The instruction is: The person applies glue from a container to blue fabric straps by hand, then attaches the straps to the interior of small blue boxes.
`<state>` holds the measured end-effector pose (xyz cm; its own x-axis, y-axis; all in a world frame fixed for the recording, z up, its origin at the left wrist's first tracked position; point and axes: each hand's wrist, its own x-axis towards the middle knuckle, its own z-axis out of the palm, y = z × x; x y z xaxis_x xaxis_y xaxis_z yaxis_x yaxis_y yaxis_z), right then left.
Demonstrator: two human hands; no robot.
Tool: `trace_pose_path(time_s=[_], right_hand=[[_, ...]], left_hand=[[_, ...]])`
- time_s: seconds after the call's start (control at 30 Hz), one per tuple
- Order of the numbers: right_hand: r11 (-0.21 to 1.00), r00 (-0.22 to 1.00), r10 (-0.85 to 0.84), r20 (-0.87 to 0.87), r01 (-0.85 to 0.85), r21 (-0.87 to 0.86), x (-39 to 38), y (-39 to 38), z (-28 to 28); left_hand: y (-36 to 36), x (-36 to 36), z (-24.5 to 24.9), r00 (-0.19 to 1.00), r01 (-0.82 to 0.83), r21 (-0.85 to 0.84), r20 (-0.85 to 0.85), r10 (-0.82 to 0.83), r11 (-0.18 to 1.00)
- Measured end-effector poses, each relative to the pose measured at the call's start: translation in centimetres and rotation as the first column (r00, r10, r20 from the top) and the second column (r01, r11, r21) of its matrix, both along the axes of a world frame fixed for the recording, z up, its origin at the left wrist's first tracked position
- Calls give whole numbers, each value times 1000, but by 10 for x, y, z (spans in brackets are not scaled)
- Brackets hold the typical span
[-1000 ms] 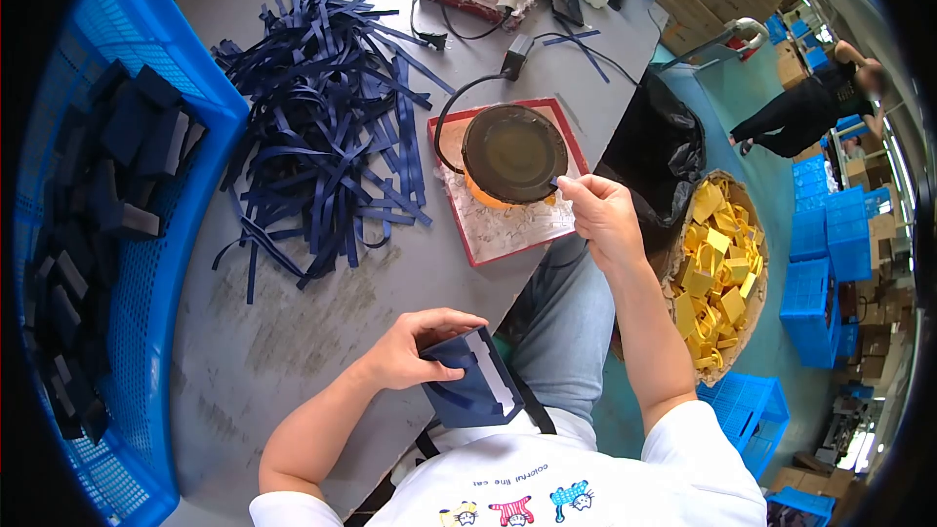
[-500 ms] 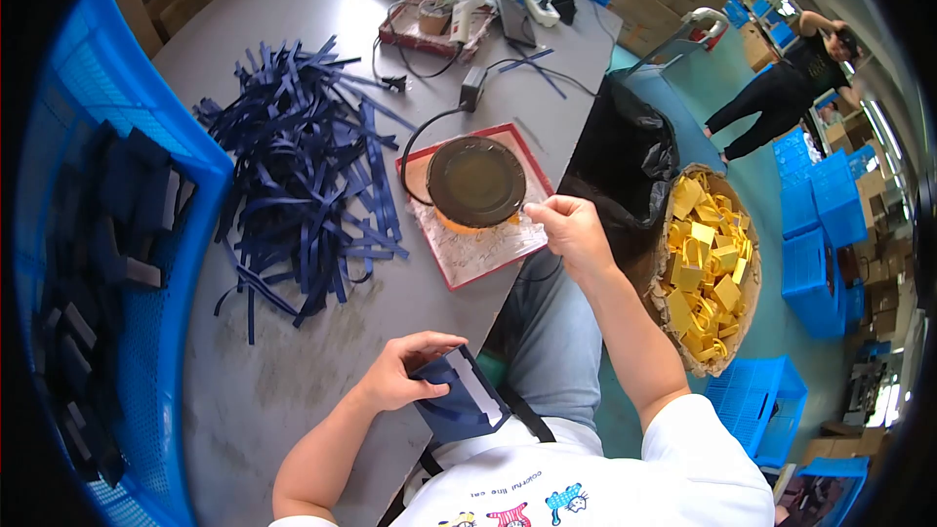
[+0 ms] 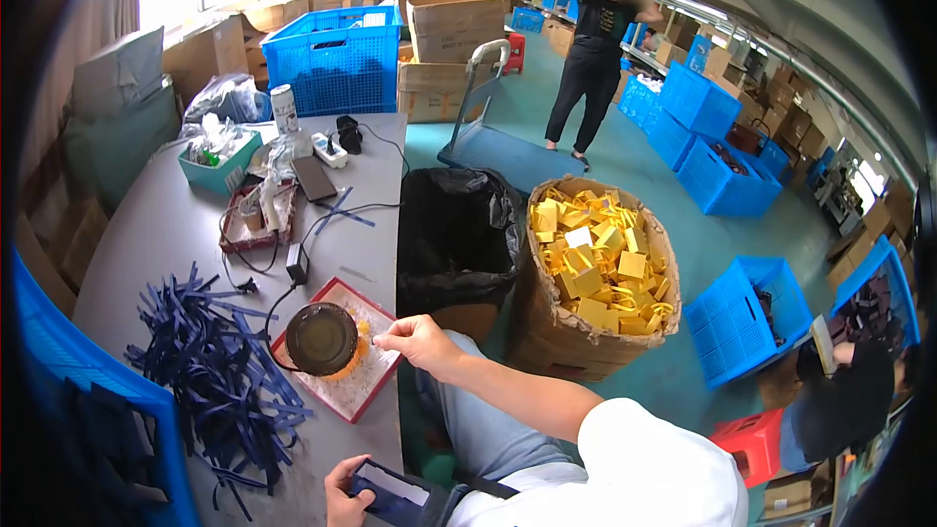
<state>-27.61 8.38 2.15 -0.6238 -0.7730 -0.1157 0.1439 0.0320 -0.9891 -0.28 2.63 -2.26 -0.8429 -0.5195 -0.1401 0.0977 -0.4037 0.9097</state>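
In the head view my left hand (image 3: 344,496) grips a navy blue box (image 3: 402,493) with a white strip along one face, held low in front of me. My right hand (image 3: 420,344) is closed in a pinch beside a round dark-topped pot (image 3: 322,340); whatever sits between its fingertips is too small to make out. Orange material shows around the pot's side. The pot stands on a red-rimmed tray (image 3: 353,417) with a pale, stained bottom. Left of the tray lies a heap of navy ribbon strips (image 3: 220,385) on the grey table (image 3: 117,268).
A black-bagged bin (image 3: 459,224) and a carton of yellow boxes (image 3: 605,259) stand right of the table. Blue crates (image 3: 747,322) and a hand trolley (image 3: 508,156) are on the floor. One person (image 3: 590,59) stands beyond; another (image 3: 839,405) is at lower right.
My view has swung up and to the right, so the table appears further left and more of the room shows. My right hand remains near the pot, my left on the box.
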Motion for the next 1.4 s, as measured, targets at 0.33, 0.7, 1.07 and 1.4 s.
trace_pose_path(time_s=[0.33,0.7,1.07,1.4], right_hand=[[998,998,45,52,-47,36,3,-4,7],[999,998,37,59,-38,17,-6,-8,3],[999,998,40,51,-40,3,-13,-13,-7],[999,997,51,55,-51,-7,-8,-13,-6]], left_hand=[[1,0,-3,1000,-24,-4,-13,24,1000],[-7,1,-10,1000,18,72,-14,-17,997],[-8,3,-6,994,101,27,43,-102,994],[-4,0,-2,999,-18,44,40,17,999]])
